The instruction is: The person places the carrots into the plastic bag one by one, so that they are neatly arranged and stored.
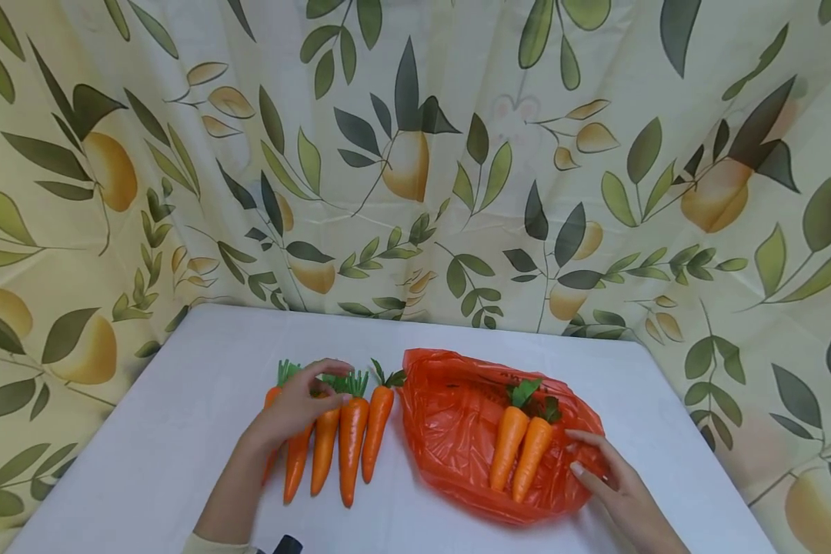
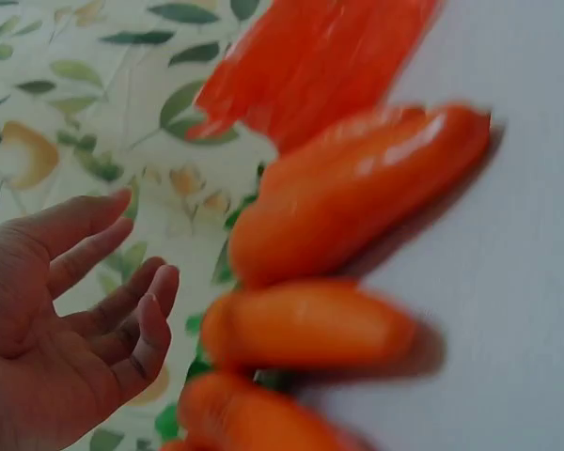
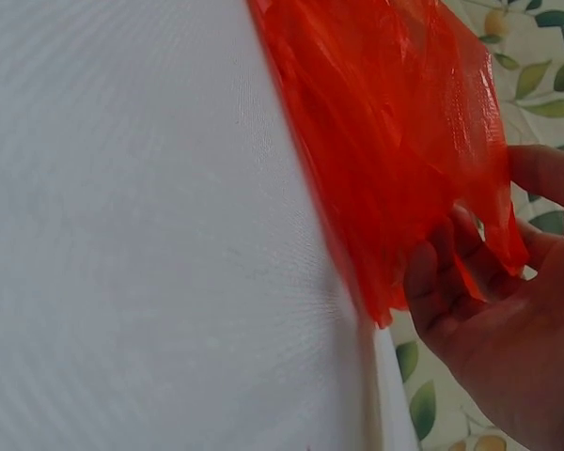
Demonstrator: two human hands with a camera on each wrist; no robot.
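Note:
Several orange carrots (image 1: 352, 438) with green tops lie side by side on the left part of the white table. My left hand (image 1: 305, 404) hovers over their tops with loosely bent fingers and holds nothing; in the left wrist view a gap shows between that hand (image 2: 85, 319) and the carrots (image 2: 305, 324). To the right spreads a red plastic bag (image 1: 450, 438), its mouth wide, with two carrots (image 1: 508, 438) lying together in it. My right hand (image 1: 612, 481) holds the bag's right edge; the right wrist view shows its fingers (image 3: 423, 277) bent around the thin plastic.
The white table (image 1: 249, 331) ends at a patterned curtain (image 1: 415, 231) with fruit and leaves, which hangs behind it and along both sides. A dark object (image 1: 288, 545) shows by the left sleeve at the bottom edge.

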